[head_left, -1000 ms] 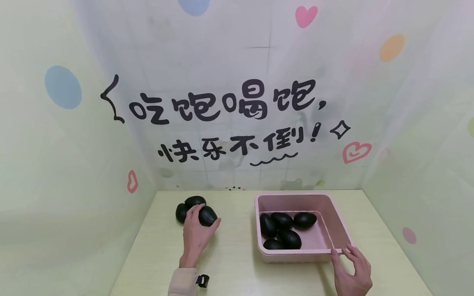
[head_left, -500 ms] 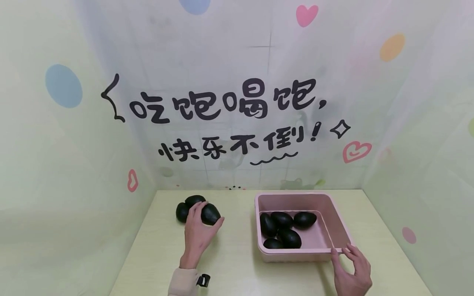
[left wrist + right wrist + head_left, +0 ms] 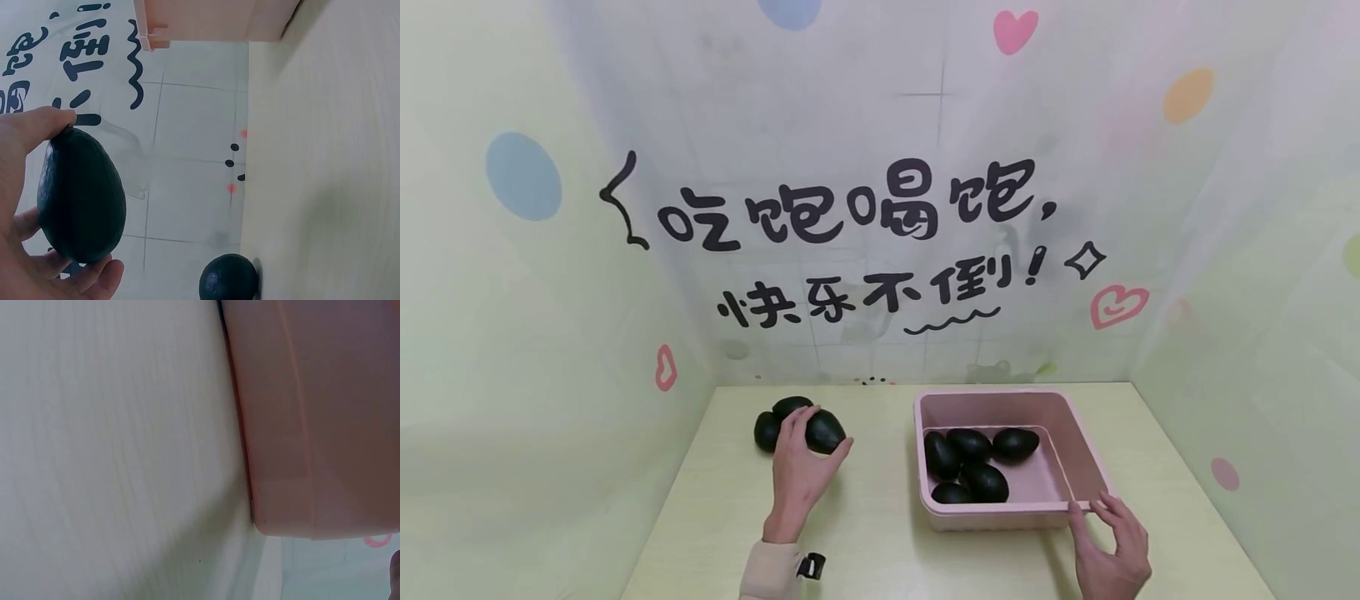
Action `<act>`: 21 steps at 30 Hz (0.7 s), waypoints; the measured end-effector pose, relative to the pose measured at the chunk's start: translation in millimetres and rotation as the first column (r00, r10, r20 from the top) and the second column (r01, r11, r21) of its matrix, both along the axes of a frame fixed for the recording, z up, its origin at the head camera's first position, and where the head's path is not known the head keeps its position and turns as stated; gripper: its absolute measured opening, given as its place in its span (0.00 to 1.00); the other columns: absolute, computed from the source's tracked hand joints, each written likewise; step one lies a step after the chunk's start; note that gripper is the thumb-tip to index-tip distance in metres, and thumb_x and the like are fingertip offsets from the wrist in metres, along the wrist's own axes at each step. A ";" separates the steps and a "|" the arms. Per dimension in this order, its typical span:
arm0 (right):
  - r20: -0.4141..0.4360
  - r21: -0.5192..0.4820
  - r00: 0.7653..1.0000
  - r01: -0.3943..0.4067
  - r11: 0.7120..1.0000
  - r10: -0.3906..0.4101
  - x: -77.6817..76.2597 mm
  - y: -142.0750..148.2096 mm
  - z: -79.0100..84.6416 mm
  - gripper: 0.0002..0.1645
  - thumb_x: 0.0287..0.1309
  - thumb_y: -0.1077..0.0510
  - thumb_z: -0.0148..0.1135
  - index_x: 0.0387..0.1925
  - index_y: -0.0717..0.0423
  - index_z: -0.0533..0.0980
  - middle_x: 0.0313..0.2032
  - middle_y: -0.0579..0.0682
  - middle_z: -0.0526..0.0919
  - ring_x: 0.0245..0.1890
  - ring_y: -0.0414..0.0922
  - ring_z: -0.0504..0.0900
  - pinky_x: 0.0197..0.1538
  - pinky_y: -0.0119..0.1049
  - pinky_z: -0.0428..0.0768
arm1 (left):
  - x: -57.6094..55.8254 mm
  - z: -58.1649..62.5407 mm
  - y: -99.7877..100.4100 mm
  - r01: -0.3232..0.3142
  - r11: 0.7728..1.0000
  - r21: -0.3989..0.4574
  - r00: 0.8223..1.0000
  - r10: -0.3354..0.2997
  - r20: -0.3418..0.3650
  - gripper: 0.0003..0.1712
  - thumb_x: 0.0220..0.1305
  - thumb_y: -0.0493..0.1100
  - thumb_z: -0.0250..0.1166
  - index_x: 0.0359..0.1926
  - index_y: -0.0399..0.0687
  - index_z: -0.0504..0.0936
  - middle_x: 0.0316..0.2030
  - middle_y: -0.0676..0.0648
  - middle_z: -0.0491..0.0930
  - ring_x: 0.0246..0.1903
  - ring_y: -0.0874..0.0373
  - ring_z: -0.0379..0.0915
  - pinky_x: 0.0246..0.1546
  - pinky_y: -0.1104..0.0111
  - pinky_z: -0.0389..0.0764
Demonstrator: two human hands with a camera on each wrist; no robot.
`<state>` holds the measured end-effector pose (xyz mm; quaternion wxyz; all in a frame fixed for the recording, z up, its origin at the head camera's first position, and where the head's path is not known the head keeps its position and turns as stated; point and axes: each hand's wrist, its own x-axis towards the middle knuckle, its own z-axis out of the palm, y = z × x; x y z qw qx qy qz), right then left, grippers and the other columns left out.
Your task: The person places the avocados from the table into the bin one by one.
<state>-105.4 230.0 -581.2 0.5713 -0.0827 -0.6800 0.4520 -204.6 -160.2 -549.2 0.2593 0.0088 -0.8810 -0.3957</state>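
Note:
My left hand grips a dark green avocado between thumb and fingers on the left part of the table. In the left wrist view the held avocado stands lengthwise between the thumb at one end and the fingertips at the other, apart from the tabletop. Two more avocados lie just behind and left of that hand, one partly covered. At the right, a pink plastic bin contains several avocados, mostly toward its left side. My right hand pinches the bin's rim at the near right corner.
The pale wood table meets a printed backdrop with black lettering along its far edge. Similar sheeting flanks it left and right. In the right wrist view, the bin's side wall rises from the tabletop.
My left hand has shifted slightly right and away from me with the avocado, drawing it a little off the other two. The right hand keeps its hold on the rim.

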 end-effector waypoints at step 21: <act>0.030 0.005 0.999 0.017 1.000 -0.018 2.0 -3.0 3.7 0.15 0.36 0.81 0.77 0.33 0.78 0.85 0.42 0.74 0.88 0.54 0.25 0.80 0.61 0.20 0.73 | -1.6 20.6 16.3 0.060 0.998 0.005 0.998 -0.060 -0.028 0.41 0.52 0.55 0.83 0.65 0.47 0.82 0.66 0.38 0.77 0.63 0.37 0.76 0.60 0.41 0.79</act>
